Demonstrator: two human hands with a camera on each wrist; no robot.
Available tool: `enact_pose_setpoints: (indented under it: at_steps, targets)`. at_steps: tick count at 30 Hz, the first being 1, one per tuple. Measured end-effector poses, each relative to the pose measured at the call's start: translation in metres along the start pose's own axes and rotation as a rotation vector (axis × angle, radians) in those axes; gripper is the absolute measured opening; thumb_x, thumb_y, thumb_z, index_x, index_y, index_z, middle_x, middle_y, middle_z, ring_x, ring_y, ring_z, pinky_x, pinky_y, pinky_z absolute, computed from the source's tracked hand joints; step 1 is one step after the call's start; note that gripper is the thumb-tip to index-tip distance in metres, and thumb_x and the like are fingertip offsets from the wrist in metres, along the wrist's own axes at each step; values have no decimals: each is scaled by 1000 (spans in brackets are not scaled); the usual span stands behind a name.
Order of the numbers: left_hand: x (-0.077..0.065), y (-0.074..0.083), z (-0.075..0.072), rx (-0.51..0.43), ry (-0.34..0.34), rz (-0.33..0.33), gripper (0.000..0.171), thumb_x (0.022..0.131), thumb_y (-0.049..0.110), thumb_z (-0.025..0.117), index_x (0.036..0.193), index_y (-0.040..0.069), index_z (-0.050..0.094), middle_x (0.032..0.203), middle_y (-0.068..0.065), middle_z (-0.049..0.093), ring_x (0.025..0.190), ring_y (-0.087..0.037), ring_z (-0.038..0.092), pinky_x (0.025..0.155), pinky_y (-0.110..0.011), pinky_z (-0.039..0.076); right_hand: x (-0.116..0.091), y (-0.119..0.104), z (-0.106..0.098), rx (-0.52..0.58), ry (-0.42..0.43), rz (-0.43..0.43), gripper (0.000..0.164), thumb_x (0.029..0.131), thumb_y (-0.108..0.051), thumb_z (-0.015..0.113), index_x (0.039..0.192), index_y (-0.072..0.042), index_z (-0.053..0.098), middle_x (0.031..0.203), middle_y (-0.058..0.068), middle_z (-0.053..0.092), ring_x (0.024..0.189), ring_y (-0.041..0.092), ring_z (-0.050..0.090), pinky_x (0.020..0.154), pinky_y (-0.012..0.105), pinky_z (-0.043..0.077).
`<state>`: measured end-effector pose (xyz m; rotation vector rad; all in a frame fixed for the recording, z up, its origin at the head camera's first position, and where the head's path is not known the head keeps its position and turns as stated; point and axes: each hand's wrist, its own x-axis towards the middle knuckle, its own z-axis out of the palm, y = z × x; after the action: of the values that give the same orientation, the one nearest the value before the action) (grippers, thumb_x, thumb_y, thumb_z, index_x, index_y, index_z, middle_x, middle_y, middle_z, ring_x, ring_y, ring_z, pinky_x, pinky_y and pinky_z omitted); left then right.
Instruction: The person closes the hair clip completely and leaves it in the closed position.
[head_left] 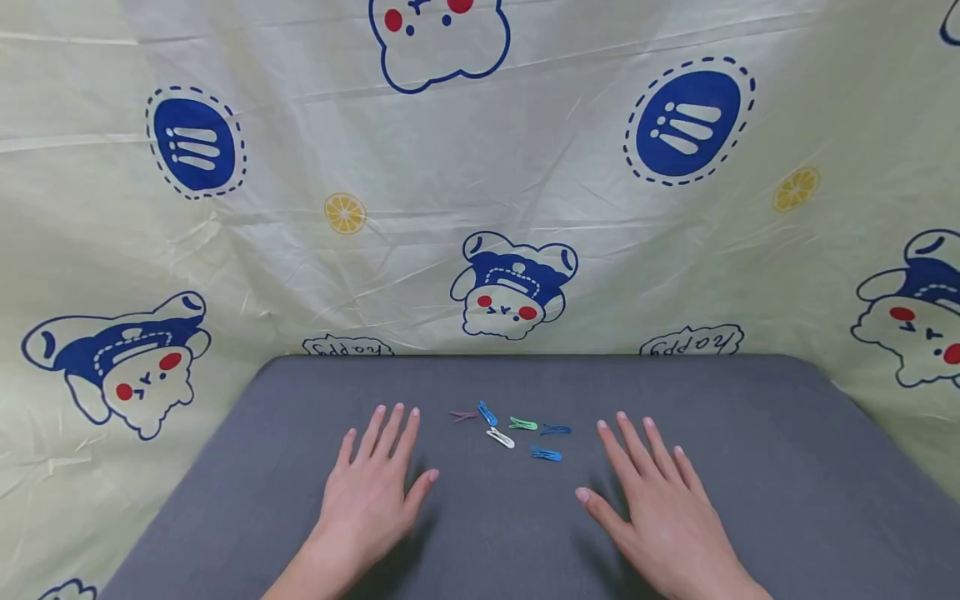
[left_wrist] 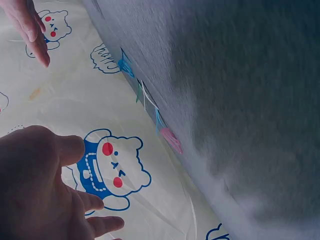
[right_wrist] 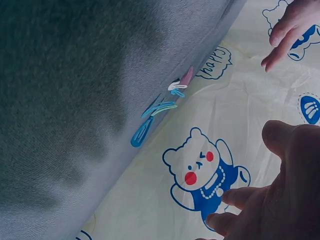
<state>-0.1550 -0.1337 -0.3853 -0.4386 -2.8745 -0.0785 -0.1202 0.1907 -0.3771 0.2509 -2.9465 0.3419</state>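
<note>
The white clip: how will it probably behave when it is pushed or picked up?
The white clip looks small and slim, so it is probably light. Its forked, narrow shape suggests sliding across the grey table more than rolling. A push toward the nearest blue clip may move both.

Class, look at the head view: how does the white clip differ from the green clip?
Colour: the white clip is plain white, the green clip pale green.
Angle: the white clip slants down to the right; the green clip lies nearly level.
Position: the white clip lies further left and slightly nearer the person than the green clip.
Shared: both are small clips on the grey table, untouched by either hand.
</note>
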Motion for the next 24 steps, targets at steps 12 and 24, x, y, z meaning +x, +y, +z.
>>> enact_pose_setpoints:
  at_steps: [12, 24]
  targets:
    - [25, -11, 8, 31, 60, 121, 71, 97, 55, 50, 154, 16, 34, 158, -6, 31, 147, -26, 20, 114, -54, 19, 19, 4, 8, -14, 2, -57, 89, 90, -77, 37, 156, -18, 28, 162, 10, 18, 148, 36, 9, 114, 60, 6]
    - [46, -14, 14, -199, 71, 274, 65, 94, 41, 63, 150, 14, 42, 153, -5, 40, 143, -22, 30, 114, -44, 26, 36, 8, 19, -34, 82, -195, 73, 94, -53, 58, 154, -17, 34, 161, 6, 24, 147, 31, 18, 116, 52, 11]
